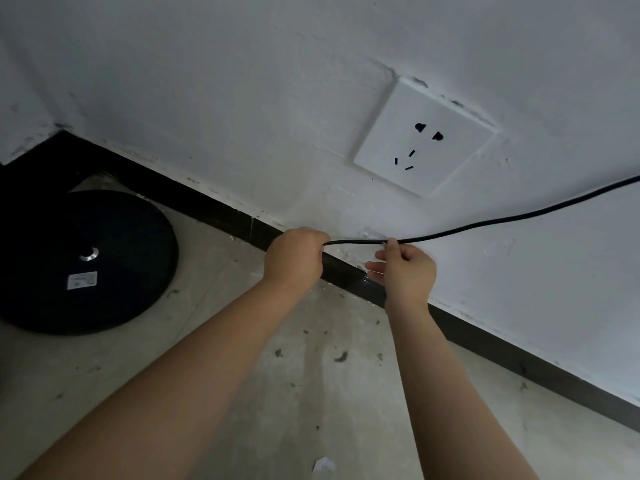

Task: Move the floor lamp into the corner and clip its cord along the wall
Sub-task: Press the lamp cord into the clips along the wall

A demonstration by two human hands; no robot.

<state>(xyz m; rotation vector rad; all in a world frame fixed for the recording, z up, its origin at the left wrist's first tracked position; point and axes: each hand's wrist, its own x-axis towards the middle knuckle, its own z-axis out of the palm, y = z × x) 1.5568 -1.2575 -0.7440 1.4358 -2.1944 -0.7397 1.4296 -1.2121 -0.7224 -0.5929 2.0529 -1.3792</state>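
Note:
The floor lamp's round black base (83, 261) stands in the corner at the left, with a white label on it; the pole is not in view. The black cord (485, 223) runs from the right edge down along the white wall. My left hand (294, 259) is shut on the cord's left part. My right hand (405, 268) pinches the cord just right of a small clear clip (370, 233) stuck on the wall above the skirting. The stretch of cord between my hands lies across the clip.
A white wall socket (426, 136) sits above and right of the clip, with nothing plugged in. A dark skirting board (519, 358) runs along the wall's foot. The concrete floor (311, 393) is stained, and a scrap of white paper (323, 464) lies near the bottom.

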